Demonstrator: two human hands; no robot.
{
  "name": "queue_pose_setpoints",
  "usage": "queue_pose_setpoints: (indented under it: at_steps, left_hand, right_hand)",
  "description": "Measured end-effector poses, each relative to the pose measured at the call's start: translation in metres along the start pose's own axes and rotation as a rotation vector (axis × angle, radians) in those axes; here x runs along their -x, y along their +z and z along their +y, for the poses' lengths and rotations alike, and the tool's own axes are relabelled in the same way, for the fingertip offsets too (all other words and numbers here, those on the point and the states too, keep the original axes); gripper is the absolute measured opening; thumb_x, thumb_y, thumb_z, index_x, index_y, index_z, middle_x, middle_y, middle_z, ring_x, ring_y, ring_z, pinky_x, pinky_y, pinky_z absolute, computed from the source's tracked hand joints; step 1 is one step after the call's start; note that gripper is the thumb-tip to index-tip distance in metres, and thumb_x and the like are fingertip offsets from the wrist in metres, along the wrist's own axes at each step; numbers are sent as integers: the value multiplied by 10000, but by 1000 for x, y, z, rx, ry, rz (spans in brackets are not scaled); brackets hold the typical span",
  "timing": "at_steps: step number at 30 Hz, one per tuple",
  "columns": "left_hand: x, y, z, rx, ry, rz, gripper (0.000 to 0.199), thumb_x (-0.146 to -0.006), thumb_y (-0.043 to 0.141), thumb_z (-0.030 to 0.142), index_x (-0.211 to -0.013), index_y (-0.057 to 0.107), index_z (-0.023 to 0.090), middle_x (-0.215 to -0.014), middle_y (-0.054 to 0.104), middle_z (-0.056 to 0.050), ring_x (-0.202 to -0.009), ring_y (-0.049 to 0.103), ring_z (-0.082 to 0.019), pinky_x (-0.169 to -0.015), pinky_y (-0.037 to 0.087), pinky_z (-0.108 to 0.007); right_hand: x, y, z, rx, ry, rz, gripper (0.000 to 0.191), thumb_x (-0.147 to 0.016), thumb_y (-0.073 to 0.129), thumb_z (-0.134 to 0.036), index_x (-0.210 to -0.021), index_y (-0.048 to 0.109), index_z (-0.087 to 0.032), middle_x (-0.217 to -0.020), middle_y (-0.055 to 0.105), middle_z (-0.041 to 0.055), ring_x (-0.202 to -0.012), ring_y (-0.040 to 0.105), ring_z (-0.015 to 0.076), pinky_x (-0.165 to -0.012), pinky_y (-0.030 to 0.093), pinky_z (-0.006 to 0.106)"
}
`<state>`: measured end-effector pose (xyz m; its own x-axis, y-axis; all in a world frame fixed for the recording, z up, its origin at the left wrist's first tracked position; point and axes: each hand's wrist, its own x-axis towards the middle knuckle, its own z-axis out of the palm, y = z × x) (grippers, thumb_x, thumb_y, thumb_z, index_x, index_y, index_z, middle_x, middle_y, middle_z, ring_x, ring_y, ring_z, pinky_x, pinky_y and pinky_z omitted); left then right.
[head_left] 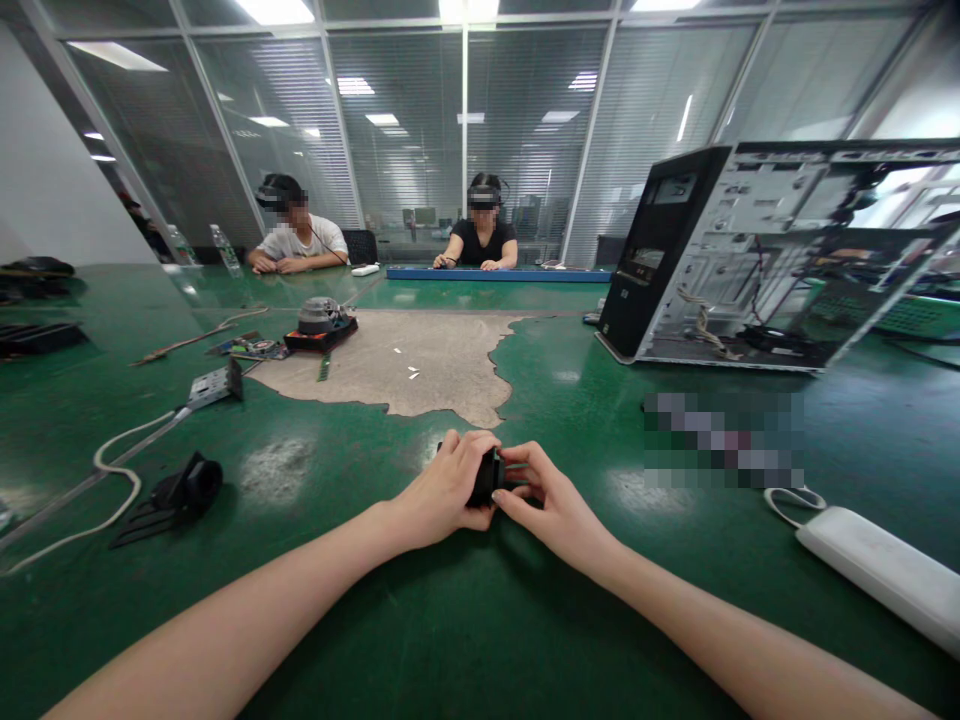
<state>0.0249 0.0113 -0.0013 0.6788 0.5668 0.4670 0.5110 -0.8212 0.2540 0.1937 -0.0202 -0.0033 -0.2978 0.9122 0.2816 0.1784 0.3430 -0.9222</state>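
A small black blocky part point(489, 478) is between my two hands, close above the green table point(480, 620). My left hand point(442, 490) wraps over it from the left, hiding most of its shape. From the other side, my right hand point(551, 508) pinches its right edge with thumb and fingertips. Exactly what kind of part it is, I cannot make out. Left of my hands lies a black plastic piece point(196, 484) with a round end and a flat base. Just beyond my fingers a bare beige patch point(420, 360) shows in the green surface.
An opened computer case point(675, 260) stands at the right, above a white power strip point(885, 570). Farther left are a round cooler point(322, 318), a circuit board point(259, 346), a metal bracket point(216, 385) and a pale cable point(120, 440). Two people sit across the table behind a blue bar point(495, 274).
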Motion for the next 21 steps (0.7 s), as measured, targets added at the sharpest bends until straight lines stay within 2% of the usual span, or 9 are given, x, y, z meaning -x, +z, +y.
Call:
queue_pose_setpoints:
  at_steps: [5,10,13,21]
  left_hand:
    - [-1,0,0,-10,13,3,595,-648,566,139,-1161,267,167,-1110,441,-100,-941,409,-244,-823,367,-384]
    - [-1,0,0,-8,-5,1,602,-639,575,140,-1160,273,161,-1111,438,-96,-922,401,-239,-822,375,-377]
    - [0,0,1,-10,-2,0,610,-640,569,138,-1167,263,166,-1113,434,-98,-929,402,-242,-824,375,-387]
    - [-1,0,0,-14,26,1,586,-658,553,142,-1162,257,163,-1105,439,-102,-949,412,-245,-830,365,-386]
  right_hand:
    - [0,-3,-1,49,-95,66,135,-759,538,-171,-888,543,-213,-1015,505,44,-1001,524,174,-762,508,283]
    - [0,-2,-1,30,-6,52,270,-758,534,-164,-1017,480,-215,-1034,521,50,-996,543,177,-746,513,294]
    - [0,-1,-1,-3,23,11,257,-762,527,-164,-1006,464,-218,-1013,531,42,-950,569,166,-723,519,289]
    - [1,-2,-2,55,-98,52,108,-770,526,-160,-866,547,-206,-1023,492,49,-1012,517,175,-785,504,296]
